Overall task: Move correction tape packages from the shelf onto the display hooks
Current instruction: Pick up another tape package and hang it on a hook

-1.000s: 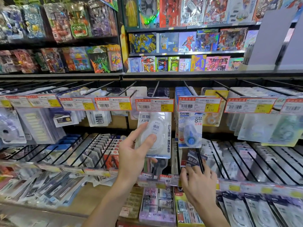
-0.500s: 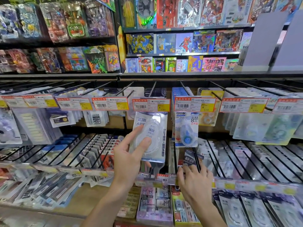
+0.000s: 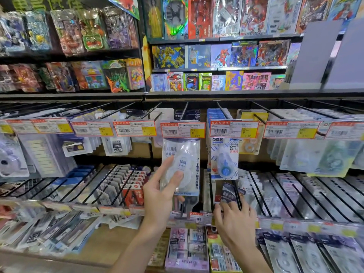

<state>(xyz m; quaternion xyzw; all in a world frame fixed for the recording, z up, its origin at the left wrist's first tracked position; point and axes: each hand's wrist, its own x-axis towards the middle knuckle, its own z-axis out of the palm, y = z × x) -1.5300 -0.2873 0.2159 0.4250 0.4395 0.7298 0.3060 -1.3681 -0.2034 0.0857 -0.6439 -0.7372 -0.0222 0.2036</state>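
Holding a tape pack (image 3: 182, 166) up at its hook, at 12 o'clock, my left hand (image 3: 160, 196) pinches it; my right hand (image 3: 235, 219), at 5 o'clock, spreads over a dark pack (image 3: 230, 194)

Price tags (image 3: 183, 130) and black hooks (image 3: 184, 111) crowd the upper row; a dark gap (image 3: 116, 159) between rows leaves room beside hanging packages (image 3: 224, 154).

Bright, even overhead store lighting; wide-angle bowing at edges, soft motion blur throughout, glare on clear plastic blister packs (image 3: 301, 154).
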